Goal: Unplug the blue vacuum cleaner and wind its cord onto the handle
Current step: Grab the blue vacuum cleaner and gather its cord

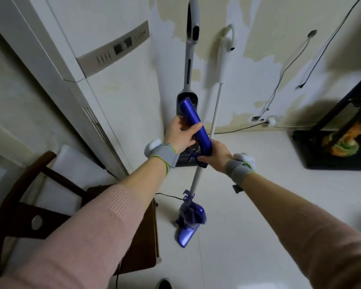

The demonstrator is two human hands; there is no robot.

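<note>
both hands grip the blue handle (194, 124) — left hand (180, 134) high, right hand (216, 156) low. keep it upright — trace the cord (169, 196) to its plug first.

Pale floor (258, 205): blue vacuum head (184, 236), black stand base (331, 155), perhaps cord (169, 196).

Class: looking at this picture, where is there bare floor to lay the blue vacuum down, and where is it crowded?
Free: the pale floor between the vacuum and the black stand, and right of the vacuum head. Crowded: the wall corner, with two white cleaners behind the handle; the chair on the left.
</note>
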